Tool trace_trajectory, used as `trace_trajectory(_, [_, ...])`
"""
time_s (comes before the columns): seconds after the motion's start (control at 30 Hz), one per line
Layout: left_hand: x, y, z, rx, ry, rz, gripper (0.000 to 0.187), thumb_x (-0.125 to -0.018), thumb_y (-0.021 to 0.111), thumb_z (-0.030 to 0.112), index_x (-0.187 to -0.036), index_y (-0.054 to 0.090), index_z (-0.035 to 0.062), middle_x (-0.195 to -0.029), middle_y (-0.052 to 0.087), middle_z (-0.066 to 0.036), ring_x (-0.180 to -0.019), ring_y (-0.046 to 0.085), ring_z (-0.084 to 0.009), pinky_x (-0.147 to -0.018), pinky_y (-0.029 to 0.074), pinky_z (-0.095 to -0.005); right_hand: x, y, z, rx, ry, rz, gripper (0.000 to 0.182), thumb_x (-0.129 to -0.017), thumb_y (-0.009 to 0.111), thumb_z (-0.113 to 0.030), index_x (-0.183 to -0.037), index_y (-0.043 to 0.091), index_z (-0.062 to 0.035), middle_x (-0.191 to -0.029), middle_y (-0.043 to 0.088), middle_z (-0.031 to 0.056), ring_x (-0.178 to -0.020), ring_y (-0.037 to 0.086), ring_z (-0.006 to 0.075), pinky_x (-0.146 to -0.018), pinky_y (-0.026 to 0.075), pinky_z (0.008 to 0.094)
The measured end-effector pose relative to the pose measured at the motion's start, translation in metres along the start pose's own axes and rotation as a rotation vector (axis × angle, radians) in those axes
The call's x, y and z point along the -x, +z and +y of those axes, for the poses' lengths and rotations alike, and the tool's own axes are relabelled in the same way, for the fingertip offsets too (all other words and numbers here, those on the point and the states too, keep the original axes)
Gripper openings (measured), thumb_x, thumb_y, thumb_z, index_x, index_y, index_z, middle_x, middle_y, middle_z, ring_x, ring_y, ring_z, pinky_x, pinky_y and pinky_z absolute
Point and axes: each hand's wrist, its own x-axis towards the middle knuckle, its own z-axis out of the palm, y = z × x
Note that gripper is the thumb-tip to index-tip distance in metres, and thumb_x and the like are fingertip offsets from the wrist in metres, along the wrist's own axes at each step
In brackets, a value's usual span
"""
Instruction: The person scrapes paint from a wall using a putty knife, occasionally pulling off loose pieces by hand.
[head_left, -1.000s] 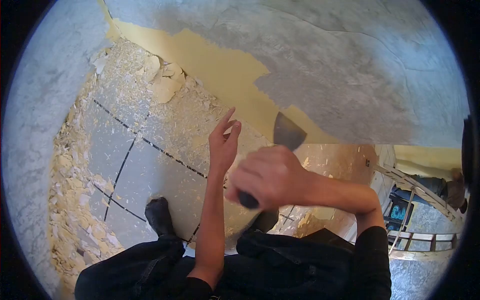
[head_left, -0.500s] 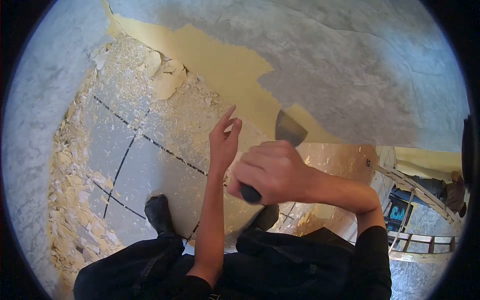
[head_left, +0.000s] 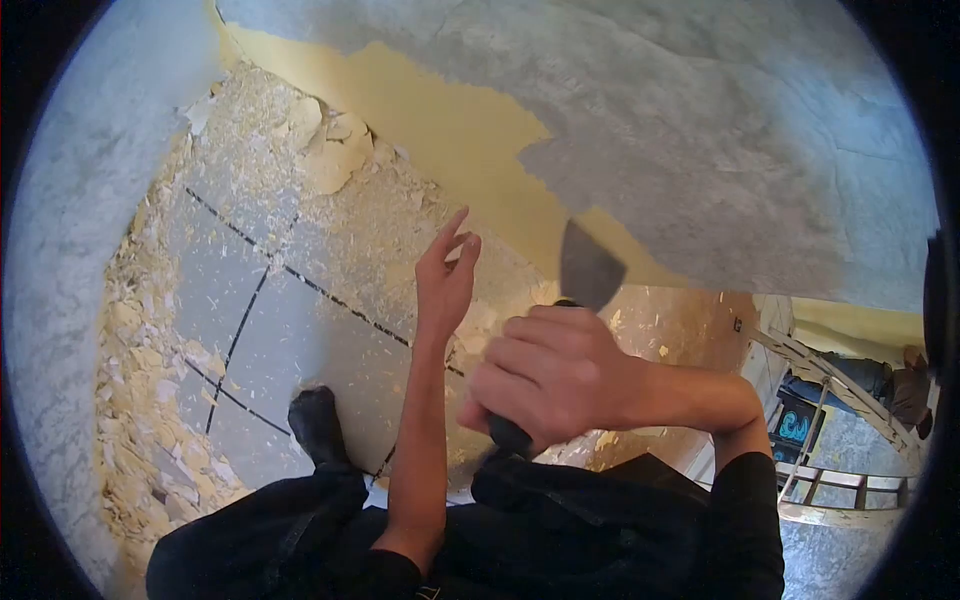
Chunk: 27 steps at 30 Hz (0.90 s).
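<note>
My right hand (head_left: 548, 375) is wrapped round the black handle of a paint scraper (head_left: 590, 268), whose wide metal blade points up at the wall. Behind the blade lies a strip of yellow paint (head_left: 440, 125) along the foot of the wall, bordered above by bare grey plaster (head_left: 700, 160). To the left, my left hand (head_left: 447, 280) hovers in the air with its fingers stretched out and apart, holding nothing. It overlaps the littered floor in this view.
Yellow paint flakes (head_left: 140, 400) heap along the left wall, with larger peeled pieces (head_left: 338, 160) near the corner. My dark shoe (head_left: 317, 425) stands on the grey tiled floor (head_left: 300, 330). At right are a wooden ladder (head_left: 850, 385) and another person (head_left: 908, 390).
The scraper and my right hand have dropped slightly, and the blade has shifted a little to the right. My left hand has hardly moved.
</note>
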Motion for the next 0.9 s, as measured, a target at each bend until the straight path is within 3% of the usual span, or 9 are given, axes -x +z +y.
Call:
trace_trajectory(0.1, [-0.001,0.005,0.006,-0.009,0.081,0.017,0.045,-0.094,0.06,0.017,-0.138,0.053,0.0115,-0.107,0.067,-0.015,-0.063,0.049,-0.0053,-0.057,0.044,-0.0242,0.012,0.005,0.016,0.075,0.065,-0.048,0.016,-0.061,0.071,-0.017,-0.068,0.057,-0.0165,-0.057,0.049,0.0001,-0.05,0.054,0.0189,-0.046,0.042,0.0334])
trace_trajectory(0.23, [-0.001,0.003,0.012,-0.012,0.014,0.012,0.045,-0.093,0.06,0.016,-0.137,0.053,0.0116,-0.108,0.067,-0.016,-0.07,0.053,-0.0063,-0.061,0.046,-0.0231,0.004,0.003,0.009,-0.063,0.063,-0.024,0.016,-0.06,0.07,-0.015,-0.069,0.058,-0.0187,-0.058,0.049,-0.0001,-0.052,0.055,0.0186,-0.046,0.042,0.0339])
trace_trajectory(0.3, [0.004,0.006,0.015,-0.004,0.015,0.016,0.045,-0.093,0.06,0.016,-0.137,0.053,0.0117,-0.109,0.067,-0.016,-0.074,0.055,-0.0072,-0.065,0.048,-0.0235,0.007,-0.011,0.002,0.021,-0.005,-0.085,0.014,-0.067,0.066,-0.016,-0.076,0.058,-0.0084,-0.067,0.058,0.009,-0.057,0.061,0.0259,-0.048,0.048,0.0398])
trace_trajectory(0.43, [-0.003,0.006,0.012,0.057,-0.026,-0.007,0.044,-0.093,0.06,0.016,-0.137,0.053,0.0115,-0.109,0.067,-0.016,-0.071,0.053,-0.0062,-0.064,0.047,-0.0237,0.0,0.003,0.013,0.003,0.075,-0.043,0.015,-0.06,0.068,-0.015,-0.071,0.059,-0.0193,-0.06,0.052,-0.0004,-0.053,0.057,0.0174,-0.046,0.043,0.0318])
trace_trajectory(0.57, [0.002,0.009,0.002,0.003,0.054,-0.004,0.044,-0.094,0.059,0.017,-0.137,0.053,0.0112,-0.108,0.067,-0.014,-0.068,0.051,-0.0053,-0.061,0.046,-0.0239,0.003,-0.01,0.013,0.044,0.018,0.003,0.015,-0.06,0.069,-0.014,-0.067,0.057,-0.017,-0.056,0.048,-0.0004,-0.05,0.054,0.0168,-0.044,0.041,0.0314])
trace_trajectory(0.6, [0.003,0.008,0.003,0.011,0.005,-0.028,0.043,-0.094,0.059,0.017,-0.137,0.053,0.0112,-0.108,0.067,-0.014,-0.067,0.05,-0.0051,-0.06,0.045,-0.0237,-0.002,0.006,0.027,0.024,0.148,0.094,0.016,-0.056,0.069,-0.015,-0.067,0.057,-0.0171,-0.055,0.046,-0.0005,-0.048,0.053,0.0155,-0.042,0.039,0.0307])
trace_trajectory(0.73, [0.003,0.008,0.007,-0.015,0.023,0.019,0.043,-0.094,0.059,0.017,-0.137,0.053,0.0112,-0.107,0.067,-0.014,-0.061,0.046,-0.004,-0.055,0.042,-0.0231,-0.001,-0.011,-0.01,-0.036,0.027,0.038,0.017,-0.061,0.07,-0.01,-0.066,0.055,-0.015,-0.056,0.048,0.0032,-0.049,0.054,0.0196,-0.044,0.041,0.0325])
trace_trajectory(0.9, [0.0,0.009,0.009,-0.003,-0.01,-0.001,0.044,-0.094,0.06,0.017,-0.137,0.053,0.0111,-0.107,0.067,-0.014,-0.06,0.045,-0.0043,-0.054,0.041,-0.0226,0.007,0.014,0.023,-0.116,0.163,0.104,0.018,-0.058,0.071,-0.012,-0.062,0.053,-0.0123,-0.055,0.046,0.0027,-0.047,0.051,0.0179,-0.043,0.039,0.0309])
